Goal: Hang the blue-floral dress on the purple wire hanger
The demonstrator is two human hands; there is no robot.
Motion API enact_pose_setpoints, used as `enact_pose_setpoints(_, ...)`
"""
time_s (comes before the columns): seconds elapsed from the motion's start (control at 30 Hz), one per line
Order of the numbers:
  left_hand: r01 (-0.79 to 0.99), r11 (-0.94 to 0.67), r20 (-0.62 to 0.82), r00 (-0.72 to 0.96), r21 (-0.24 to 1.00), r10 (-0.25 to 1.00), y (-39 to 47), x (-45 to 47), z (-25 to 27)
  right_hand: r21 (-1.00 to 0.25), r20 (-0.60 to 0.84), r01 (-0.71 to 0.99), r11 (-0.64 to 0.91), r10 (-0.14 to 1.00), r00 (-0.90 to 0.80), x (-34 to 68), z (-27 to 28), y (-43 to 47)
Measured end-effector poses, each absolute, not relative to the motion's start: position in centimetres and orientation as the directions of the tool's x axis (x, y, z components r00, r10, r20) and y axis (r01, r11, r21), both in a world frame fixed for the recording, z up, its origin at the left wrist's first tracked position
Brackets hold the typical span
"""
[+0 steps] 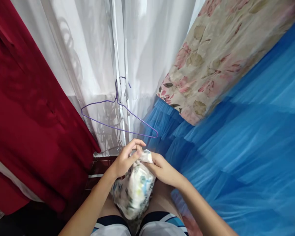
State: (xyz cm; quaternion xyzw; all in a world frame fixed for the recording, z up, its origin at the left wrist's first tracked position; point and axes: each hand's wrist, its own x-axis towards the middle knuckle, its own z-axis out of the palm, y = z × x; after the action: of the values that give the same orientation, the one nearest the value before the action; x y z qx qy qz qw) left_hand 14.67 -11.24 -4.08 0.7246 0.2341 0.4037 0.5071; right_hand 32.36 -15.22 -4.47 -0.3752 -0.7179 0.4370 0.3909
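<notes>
Both hands' fingers [134,154] pinch the patterned cloth's [135,190] top edge.

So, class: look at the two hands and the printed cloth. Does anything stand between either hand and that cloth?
Nothing visible does. The left hand and the right hand both grip the top edge of the printed cloth directly. The purple wire hanger hangs above them against the white curtain, apart from the hands.

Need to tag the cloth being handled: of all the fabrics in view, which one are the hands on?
The small white printed cloth, pinched at its top by left hand and right hand. The red curtain, white curtain, floral fabric and blue tulle are untouched.
</notes>
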Motion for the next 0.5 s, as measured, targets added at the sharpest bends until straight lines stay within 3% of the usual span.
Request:
enact_pose_setpoints(0.07, -0.196, -0.218, 0.293, 0.627, 0.956, 0.722, -11.8, 14.6, -5.9, -0.858, 0.27, 0.3, 0.416, 0.864, -0.425, 33.9, -2.7, -15.7)
enact_pose_setpoints(0.17, -0.165, -0.038, 0.144, 0.703, 0.986, 0.697, -13.2, 14.7, -8.8, -0.752, 0.426, 0.376, 0.542, 0.834, -0.35, 36.3, 0.1, -15.2)
enact_pose_setpoints(0.27, -0.049, 0.035, 0.007, 0.678, 0.998, 0.735, -14.5, 14.3, -10.5, -0.612, 0.621, 0.436, 0.66, 0.742, -0.251, 38.2, 2.5, -12.1)
enact_pose_setpoints(0.33, -0.026, 0.012, 0.006, 0.6, 1.0, 0.8, -14.7, 13.1, -10.5, -0.573, 0.682, 0.474, 0.669, 0.71, -0.177, 38.5, 3.6, -8.9)
enact_pose_setpoints(0.4, 0.014, -0.058, 0.044, 0.488, 0.998, 0.872, -14.1, 11.2, -9.9, -0.641, 0.644, 0.443, 0.627, 0.753, -0.136, 37.9, 4.0, -5.7)
enact_pose_setpoints(0.5, 0.167, -0.192, 0.126, 0.338, 0.967, 0.933, -12.4, 7.4, -8.5, -0.824, 0.459, 0.25, 0.509, 0.857, -0.233, 35.5, 4.1, -2.7)
